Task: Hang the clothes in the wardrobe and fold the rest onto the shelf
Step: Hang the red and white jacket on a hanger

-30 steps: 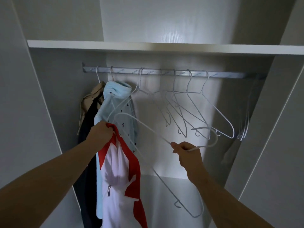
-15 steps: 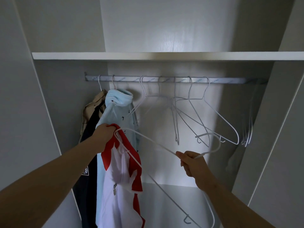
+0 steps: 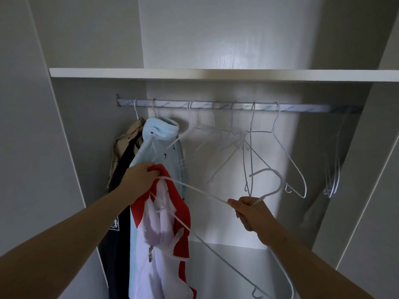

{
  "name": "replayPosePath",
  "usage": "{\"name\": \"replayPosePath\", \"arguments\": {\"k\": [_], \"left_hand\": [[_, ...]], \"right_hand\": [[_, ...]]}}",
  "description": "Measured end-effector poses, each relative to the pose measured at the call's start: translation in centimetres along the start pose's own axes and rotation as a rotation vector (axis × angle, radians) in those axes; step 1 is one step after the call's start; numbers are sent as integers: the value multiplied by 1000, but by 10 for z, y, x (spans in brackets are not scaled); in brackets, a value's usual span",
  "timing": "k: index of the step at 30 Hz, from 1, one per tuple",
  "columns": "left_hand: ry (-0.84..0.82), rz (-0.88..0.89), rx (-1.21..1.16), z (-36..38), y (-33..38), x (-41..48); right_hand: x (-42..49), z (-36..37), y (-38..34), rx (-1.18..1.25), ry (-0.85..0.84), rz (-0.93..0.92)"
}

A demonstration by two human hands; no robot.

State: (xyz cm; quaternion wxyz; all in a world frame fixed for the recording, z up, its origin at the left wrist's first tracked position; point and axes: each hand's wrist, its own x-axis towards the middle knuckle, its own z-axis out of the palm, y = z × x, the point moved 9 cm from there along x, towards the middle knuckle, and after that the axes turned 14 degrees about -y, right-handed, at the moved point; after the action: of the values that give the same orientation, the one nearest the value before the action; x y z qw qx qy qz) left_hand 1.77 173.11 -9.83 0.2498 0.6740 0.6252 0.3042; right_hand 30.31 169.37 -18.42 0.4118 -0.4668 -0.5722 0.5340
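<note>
Clutching red-white top w/ left grip, wire hanger w/ right grip, below rail & shelf

The bottom edge cuts off the red-and-white top and white hanger.

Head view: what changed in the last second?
The white hanger shifted left: its shoulder end now pokes into the neck opening of the red-and-white top, by the left hand. The empty hangers on the rail swung. Unchanged: left grip on the collar, right hand gripping the hanger's neck; nothing let go.
</note>
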Motion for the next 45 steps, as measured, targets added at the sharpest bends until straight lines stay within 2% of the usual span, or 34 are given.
{"name": "replayPosePath", "arguments": {"k": [2,8,14,15,16,18,19,20,21,23,25,28,30,33,37,38,40,42,45], "left_hand": [[-58,14,4,15,4,-2],[-96,33,-226,45,17,-15],[-334,111,-428,98,48,-37],[-367,162,-335,102,54,-40],[-347,263,-87,100,64,-41],[-63,533,521,82,91,-50],[54,630,715,77,101,-57],[118,704,818,75,106,-60],[77,744,858,78,106,-60],[-131,680,817,89,97,-50],[-137,636,776,93,86,-39],[-41,647,679,86,88,-40],[61,641,588,73,91,-41],[216,574,495,45,95,-41],[340,603,400,18,107,-51],[355,558,356,10,106,-51],[390,450,264,-4,101,-49],[423,425,194,-16,101,-52],[414,441,91,-28,104,-59]], "right_hand": [[1,7,1,-33,-33,14],[1,20,-1,-27,-55,5],[2,37,-10,35,-84,-15],[2,37,-12,53,-82,-19],[2,36,-13,72,-77,-25],[1,32,-18,84,-69,-45],[1,31,-22,72,-68,-57],[2,29,-26,55,-70,-68],[3,28,-29,37,-70,-77],[3,26,-34,8,-68,-84],[4,24,-38,-32,-55,-93],[3,15,-56,-247,85,-155],[-5,7,-75,-458,262,-277],[-27,0,-98,-635,533,-491],[-57,-1,-109,-806,905,-617],[-59,0,-108,-804,899,-640],[-45,4,-96,-738,695,-604],[-24,12,-74,-720,457,-446],[-1,18,-34,-674,248,-111]]}}
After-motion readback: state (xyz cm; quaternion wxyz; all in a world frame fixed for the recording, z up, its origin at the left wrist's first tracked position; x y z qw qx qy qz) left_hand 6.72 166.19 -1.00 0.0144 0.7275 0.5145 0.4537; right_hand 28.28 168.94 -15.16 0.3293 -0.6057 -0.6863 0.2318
